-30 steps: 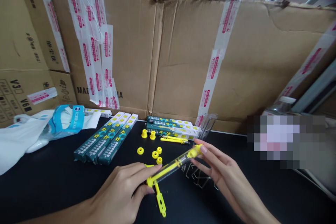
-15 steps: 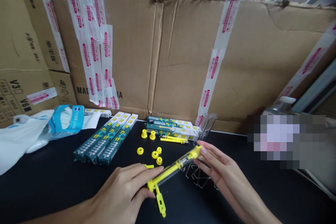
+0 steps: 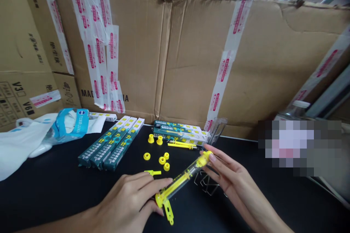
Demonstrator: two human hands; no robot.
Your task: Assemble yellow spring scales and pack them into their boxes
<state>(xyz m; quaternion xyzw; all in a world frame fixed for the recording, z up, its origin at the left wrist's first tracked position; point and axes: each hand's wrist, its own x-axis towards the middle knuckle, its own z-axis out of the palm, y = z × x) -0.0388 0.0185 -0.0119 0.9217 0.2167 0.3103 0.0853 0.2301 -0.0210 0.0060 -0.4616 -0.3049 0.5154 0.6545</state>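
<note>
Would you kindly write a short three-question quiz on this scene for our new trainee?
1. True or false: the left hand is gripping the bent metal wires.

2. In the picture, which is left of the small yellow parts?
a) the white-capped bottle
b) the three green boxes
c) the bent metal wires

3. Fill the gap: the clear tube slants, and at its upper end in the picture is the ____ hand.

Key: 1. False; it grips the tube's lower end. 2. b. 3. Right hand.
</note>
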